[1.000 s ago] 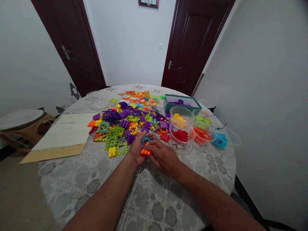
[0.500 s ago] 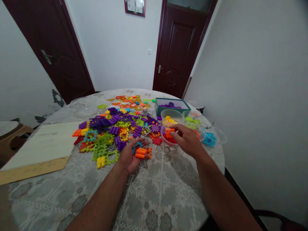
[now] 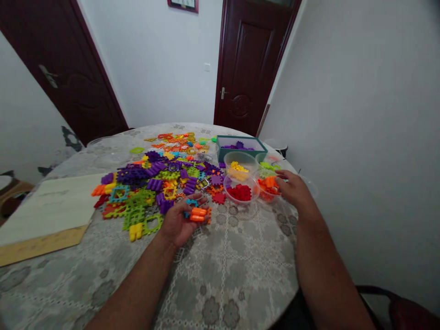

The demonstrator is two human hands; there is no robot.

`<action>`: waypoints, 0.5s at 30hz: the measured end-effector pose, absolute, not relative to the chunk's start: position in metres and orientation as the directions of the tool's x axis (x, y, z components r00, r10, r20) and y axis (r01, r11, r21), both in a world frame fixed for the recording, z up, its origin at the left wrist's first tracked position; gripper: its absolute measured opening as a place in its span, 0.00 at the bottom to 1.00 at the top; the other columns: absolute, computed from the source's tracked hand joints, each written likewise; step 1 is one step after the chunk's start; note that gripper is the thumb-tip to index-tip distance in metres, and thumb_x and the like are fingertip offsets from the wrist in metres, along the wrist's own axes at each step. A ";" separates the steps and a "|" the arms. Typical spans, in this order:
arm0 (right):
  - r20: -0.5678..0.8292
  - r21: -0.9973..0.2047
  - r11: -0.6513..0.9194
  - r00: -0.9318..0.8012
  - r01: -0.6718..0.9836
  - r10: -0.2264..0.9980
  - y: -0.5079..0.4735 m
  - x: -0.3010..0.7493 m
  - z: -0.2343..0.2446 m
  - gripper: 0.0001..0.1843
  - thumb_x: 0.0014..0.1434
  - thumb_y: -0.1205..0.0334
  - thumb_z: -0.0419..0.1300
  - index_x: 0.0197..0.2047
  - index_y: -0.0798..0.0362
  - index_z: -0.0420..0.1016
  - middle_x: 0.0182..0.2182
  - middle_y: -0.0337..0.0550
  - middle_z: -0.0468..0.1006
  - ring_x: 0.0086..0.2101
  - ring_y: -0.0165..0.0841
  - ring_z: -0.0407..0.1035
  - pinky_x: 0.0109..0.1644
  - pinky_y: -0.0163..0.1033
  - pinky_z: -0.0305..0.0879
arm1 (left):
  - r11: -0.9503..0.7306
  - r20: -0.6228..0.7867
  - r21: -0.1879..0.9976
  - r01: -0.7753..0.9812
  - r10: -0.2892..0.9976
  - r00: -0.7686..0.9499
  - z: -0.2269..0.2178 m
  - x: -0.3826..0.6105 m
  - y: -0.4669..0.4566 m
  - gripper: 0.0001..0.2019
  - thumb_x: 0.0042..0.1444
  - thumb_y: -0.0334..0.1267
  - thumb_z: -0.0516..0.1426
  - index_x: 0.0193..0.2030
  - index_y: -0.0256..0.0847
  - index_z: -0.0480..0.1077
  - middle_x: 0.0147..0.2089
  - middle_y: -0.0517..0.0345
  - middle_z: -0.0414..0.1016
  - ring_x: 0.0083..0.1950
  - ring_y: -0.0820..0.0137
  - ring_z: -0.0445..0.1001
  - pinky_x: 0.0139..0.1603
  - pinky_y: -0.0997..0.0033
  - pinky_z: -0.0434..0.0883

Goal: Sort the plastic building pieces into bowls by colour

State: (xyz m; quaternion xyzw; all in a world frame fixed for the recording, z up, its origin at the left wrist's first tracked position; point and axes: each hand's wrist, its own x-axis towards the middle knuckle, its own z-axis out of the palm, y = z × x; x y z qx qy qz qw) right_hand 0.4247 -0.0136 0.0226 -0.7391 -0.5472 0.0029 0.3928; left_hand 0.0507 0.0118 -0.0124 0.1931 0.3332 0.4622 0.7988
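My left hand (image 3: 180, 223) is palm up with curled fingers, cradling an orange ribbed block (image 3: 198, 214) in front of the pile. A blue toothed piece (image 3: 191, 202) shows by its fingers; whether it is held I cannot tell. My right hand (image 3: 294, 189) reaches to a clear bowl of orange pieces (image 3: 266, 195), its fingers closed on an orange block (image 3: 271, 181) at the rim. Left of that bowl stands a clear bowl of red pieces (image 3: 239, 193). Behind it is a bowl of yellow pieces (image 3: 239, 168).
A heap of mixed purple, green and yellow blocks (image 3: 137, 201) covers the table's left middle. More orange pieces (image 3: 178, 142) lie at the back. A green-edged box (image 3: 242, 155) holds purple pieces. Green pieces (image 3: 270, 166) sit in another bowl. A paper sheet (image 3: 51, 206) lies at left.
My right hand has moved right from the red bowl to the orange bowl, with the orange block in its fingers. The left hand still holds its orange block; the view has shifted slightly.
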 end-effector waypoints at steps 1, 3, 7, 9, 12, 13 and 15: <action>0.472 -0.541 -0.103 0.403 0.834 0.784 -0.014 0.421 0.024 0.23 0.61 0.57 0.56 0.55 0.56 0.81 0.47 0.55 0.83 0.45 0.44 0.76 0.53 0.50 0.71 | 0.495 -0.344 0.621 -0.607 0.869 0.356 -0.013 0.051 0.011 0.33 0.40 0.23 0.55 0.58 0.36 0.72 0.46 0.42 0.80 0.42 0.55 0.83 0.37 0.53 0.82; 0.535 -0.482 -0.097 0.381 0.871 0.754 -0.018 0.407 0.031 0.23 0.62 0.58 0.55 0.56 0.57 0.80 0.52 0.57 0.81 0.48 0.45 0.75 0.57 0.51 0.70 | 0.483 -0.315 0.637 -0.600 0.874 0.370 -0.014 0.052 0.009 0.37 0.37 0.22 0.54 0.60 0.38 0.71 0.48 0.43 0.80 0.44 0.55 0.82 0.41 0.52 0.82; 0.495 -0.536 0.134 0.182 0.833 0.850 -0.035 0.353 0.052 0.18 0.66 0.57 0.57 0.54 0.52 0.80 0.48 0.53 0.82 0.39 0.40 0.76 0.49 0.47 0.73 | 0.450 -0.244 0.671 -0.590 0.885 0.397 -0.019 0.055 0.006 0.41 0.35 0.19 0.54 0.62 0.41 0.70 0.48 0.46 0.79 0.44 0.58 0.81 0.44 0.55 0.81; 0.477 -0.536 0.317 -0.029 0.783 0.879 -0.045 0.318 0.056 0.15 0.68 0.57 0.58 0.53 0.49 0.80 0.49 0.51 0.82 0.42 0.40 0.76 0.49 0.46 0.73 | 0.447 -0.226 0.680 -0.581 0.882 0.414 -0.020 0.056 0.004 0.41 0.35 0.19 0.55 0.61 0.41 0.70 0.49 0.47 0.78 0.44 0.59 0.81 0.45 0.56 0.81; 0.426 -0.527 0.514 -0.313 0.677 0.849 -0.056 0.270 0.046 0.15 0.69 0.60 0.59 0.57 0.46 0.76 0.53 0.49 0.80 0.50 0.41 0.75 0.53 0.46 0.73 | 0.456 -0.211 0.680 -0.574 0.872 0.442 -0.020 0.058 0.001 0.37 0.36 0.19 0.57 0.58 0.39 0.71 0.50 0.47 0.79 0.44 0.61 0.81 0.49 0.58 0.79; 0.399 -0.517 0.537 -0.368 0.666 0.840 -0.058 0.257 0.039 0.16 0.69 0.60 0.60 0.59 0.46 0.75 0.55 0.49 0.79 0.51 0.41 0.74 0.54 0.47 0.73 | 0.460 -0.204 0.676 -0.575 0.867 0.454 -0.019 0.059 0.000 0.35 0.37 0.19 0.57 0.57 0.39 0.72 0.50 0.47 0.79 0.44 0.61 0.81 0.49 0.60 0.79; 0.345 -0.469 0.539 -0.416 0.700 0.841 -0.058 0.238 0.022 0.20 0.67 0.62 0.62 0.62 0.47 0.72 0.57 0.50 0.77 0.53 0.42 0.74 0.54 0.48 0.73 | 0.470 -0.185 0.666 -0.579 0.856 0.483 -0.018 0.059 -0.002 0.34 0.37 0.19 0.58 0.56 0.38 0.72 0.50 0.46 0.80 0.45 0.61 0.82 0.48 0.63 0.78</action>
